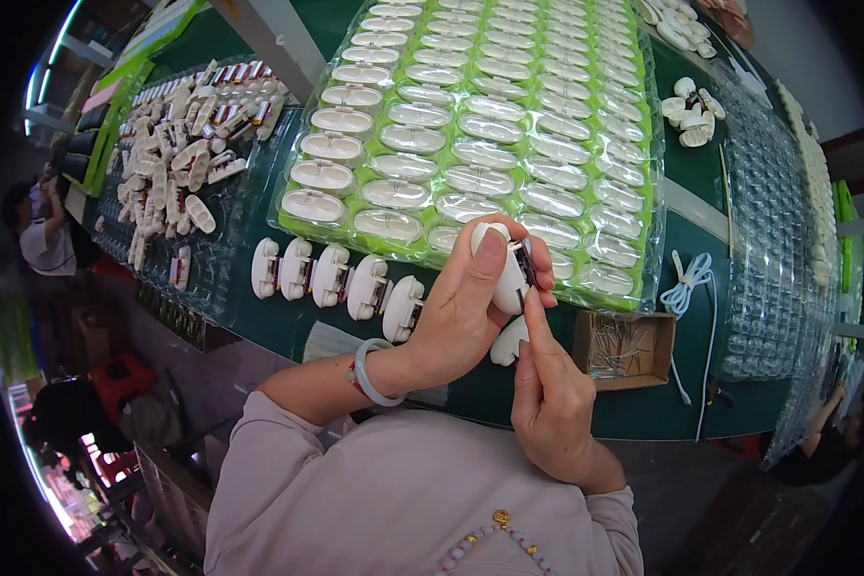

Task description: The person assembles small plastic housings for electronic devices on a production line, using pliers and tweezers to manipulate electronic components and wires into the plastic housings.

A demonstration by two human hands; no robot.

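My left hand [470, 302] is closed around a small white rounded case [514, 286], its open side showing dark parts inside. My right hand [557, 398] has its index finger stretched up, the tip against the lower end of the case. Its thumb stands apart, and the other fingers are curled. Behind the right thumb is another white rounded piece [509, 340]; I cannot tell whether the thumb touches it. Left of my left hand, several similar white cases [330, 276] stand in a row on the green table, with dark and reddish parts showing.
A large green tray [286, 216] under clear plastic holds rows of white oval shells. A heap of white parts [178, 158] lies at the left. On the right are a cardboard box [664, 376] of thin metal pins, a coiled white cable [686, 285] and bubble wrap [763, 288].
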